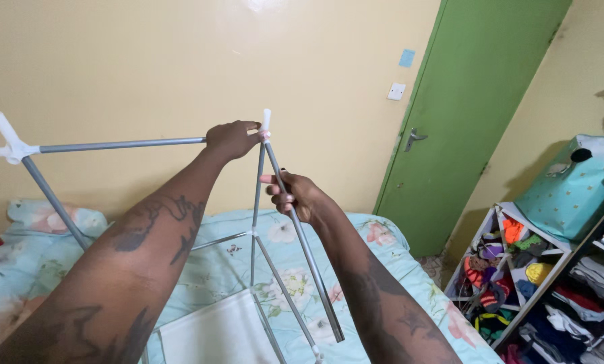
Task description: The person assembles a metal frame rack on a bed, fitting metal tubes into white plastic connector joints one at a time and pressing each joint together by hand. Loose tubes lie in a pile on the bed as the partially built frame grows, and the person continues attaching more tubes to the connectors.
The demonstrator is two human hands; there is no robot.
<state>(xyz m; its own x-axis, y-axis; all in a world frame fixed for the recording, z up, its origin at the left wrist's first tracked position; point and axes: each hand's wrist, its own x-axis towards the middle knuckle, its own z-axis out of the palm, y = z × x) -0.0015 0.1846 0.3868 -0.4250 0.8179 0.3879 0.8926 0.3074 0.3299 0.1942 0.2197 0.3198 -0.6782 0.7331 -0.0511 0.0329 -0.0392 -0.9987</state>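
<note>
head-worn view, facing forward, hands close

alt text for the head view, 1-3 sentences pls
Two bare hands work on a grey tube frame with white corner connectors above a floral-sheeted bed: the left hand grips the top connector, the right hand holds a slanted grey tube. A green door and a shelf of clothes stand to the right.

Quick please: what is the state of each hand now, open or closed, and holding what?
Left hand: closed on the horizontal grey rod at the white corner joint.
Right hand: closed on the slanted grey rod.
</note>
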